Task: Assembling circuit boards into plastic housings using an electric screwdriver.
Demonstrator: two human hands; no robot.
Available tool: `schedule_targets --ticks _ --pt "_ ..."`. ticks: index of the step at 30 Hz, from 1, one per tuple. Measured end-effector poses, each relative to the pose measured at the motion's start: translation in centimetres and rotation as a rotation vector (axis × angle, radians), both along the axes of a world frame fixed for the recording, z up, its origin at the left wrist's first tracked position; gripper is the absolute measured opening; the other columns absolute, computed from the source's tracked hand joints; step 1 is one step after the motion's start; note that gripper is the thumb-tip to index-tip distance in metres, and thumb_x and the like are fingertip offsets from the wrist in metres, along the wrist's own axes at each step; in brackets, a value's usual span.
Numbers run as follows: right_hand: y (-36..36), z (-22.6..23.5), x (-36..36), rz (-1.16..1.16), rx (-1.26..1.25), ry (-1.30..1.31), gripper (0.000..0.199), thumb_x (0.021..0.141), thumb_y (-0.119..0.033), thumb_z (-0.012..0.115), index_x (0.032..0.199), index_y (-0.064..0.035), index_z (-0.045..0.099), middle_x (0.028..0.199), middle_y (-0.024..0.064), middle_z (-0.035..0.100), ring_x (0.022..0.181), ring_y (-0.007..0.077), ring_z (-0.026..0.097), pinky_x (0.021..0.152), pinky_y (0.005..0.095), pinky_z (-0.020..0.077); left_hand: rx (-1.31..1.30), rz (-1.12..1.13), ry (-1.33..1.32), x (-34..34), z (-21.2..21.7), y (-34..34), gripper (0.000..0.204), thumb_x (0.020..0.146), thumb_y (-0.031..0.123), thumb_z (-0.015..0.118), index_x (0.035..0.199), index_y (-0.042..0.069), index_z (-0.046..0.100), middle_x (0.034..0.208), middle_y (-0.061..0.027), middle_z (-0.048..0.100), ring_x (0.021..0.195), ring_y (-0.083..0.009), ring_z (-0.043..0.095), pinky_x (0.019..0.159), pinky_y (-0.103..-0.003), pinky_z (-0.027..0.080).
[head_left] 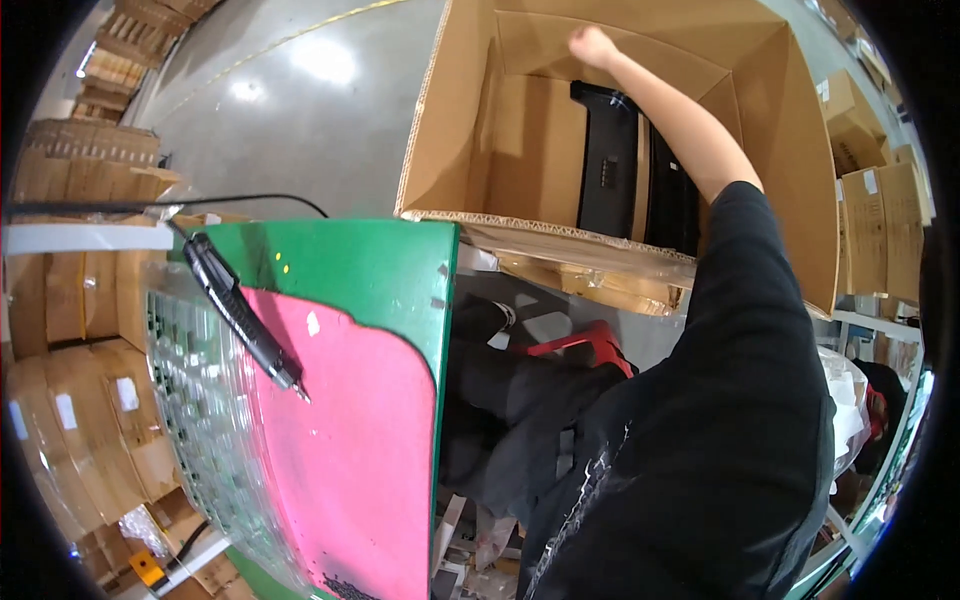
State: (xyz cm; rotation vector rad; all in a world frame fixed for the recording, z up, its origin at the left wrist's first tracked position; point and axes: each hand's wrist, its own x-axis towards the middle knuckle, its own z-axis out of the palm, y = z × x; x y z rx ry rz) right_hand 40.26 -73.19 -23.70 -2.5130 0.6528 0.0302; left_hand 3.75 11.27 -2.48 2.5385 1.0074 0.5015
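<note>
My right hand (592,47) is over the inside of a large open cardboard box (530,150), near its far wall. The fingers look curled closed; whatever they may hold is hidden. Under my forearm, inside the box, lie a long black panel (607,165) and another black piece (672,195), with a strip of cardboard between them. My left hand is out of view. To the left, a black electric screwdriver (235,305) lies across a pink mat (350,450) on a green worktable (350,245), its tip on the mat.
A clear plastic tray with pockets (190,370) runs along the table's left side. Small black bits (345,588) lie at the mat's lower edge. A red plastic frame (590,345) stands below the box. Stacked cartons (90,400) line the left, more cartons (880,225) the right.
</note>
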Motion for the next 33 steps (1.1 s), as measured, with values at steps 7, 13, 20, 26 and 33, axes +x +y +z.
schedule_targets --ticks 7,13,20,26,33 --pt "-2.6 -10.4 -6.8 0.052 -0.196 0.636 0.054 0.085 -0.031 0.06 0.125 0.0061 0.059 0.126 0.0286 0.059 0.114 0.0392 0.06 0.093 0.0454 0.0497 -0.038 0.006 0.143 10.4 -10.6 6.4 0.057 0.083 0.039 0.073 0.117 -0.007 0.064 0.12 -0.0223 0.064 0.103 -0.0334 0.063 0.088 -0.041 0.052" --pt "-4.5 -18.3 -18.8 0.111 -0.215 0.844 0.073 0.084 -0.032 0.062 0.145 -0.0053 0.034 0.14 0.0306 0.047 0.128 0.044 0.05 0.104 0.0501 0.0429 -0.076 0.082 0.241 13.1 -19.9 9.8 0.064 0.081 0.046 0.073 0.115 -0.007 0.065 0.12 -0.0212 0.065 0.103 -0.0329 0.064 0.089 -0.04 0.051" --pt "-5.0 -23.5 -27.4 0.572 -0.148 0.289 0.06 0.087 -0.022 0.064 0.137 0.0025 0.041 0.138 0.0251 0.046 0.131 0.0395 0.041 0.11 0.0471 0.0317 0.05 0.582 0.188 -7.3 -13.7 16.8 0.071 0.079 0.055 0.073 0.113 -0.007 0.067 0.12 -0.02 0.066 0.103 -0.0324 0.065 0.09 -0.04 0.051" --pt "3.6 -25.6 -16.1 0.856 0.507 0.267 0.047 0.094 -0.033 0.059 0.127 0.0003 0.055 0.125 0.0183 0.06 0.115 0.0341 0.057 0.1 0.0453 0.044 0.388 1.337 0.069 -34.9 -5.4 8.7 0.113 0.056 0.082 0.072 0.118 -0.01 0.061 0.121 -0.0288 0.062 0.111 -0.0389 0.061 0.097 -0.046 0.048" --pt "10.7 -21.7 -0.1 0.914 0.922 0.332 0.041 0.095 -0.03 0.06 0.123 -0.0011 0.058 0.119 0.015 0.063 0.11 0.0306 0.059 0.095 0.0436 0.048 0.474 1.186 0.104 -36.9 -5.8 5.7 0.08 0.068 0.046 0.084 0.132 0.011 0.051 0.137 -0.0219 0.046 0.126 -0.0415 0.046 0.105 -0.05 0.041"
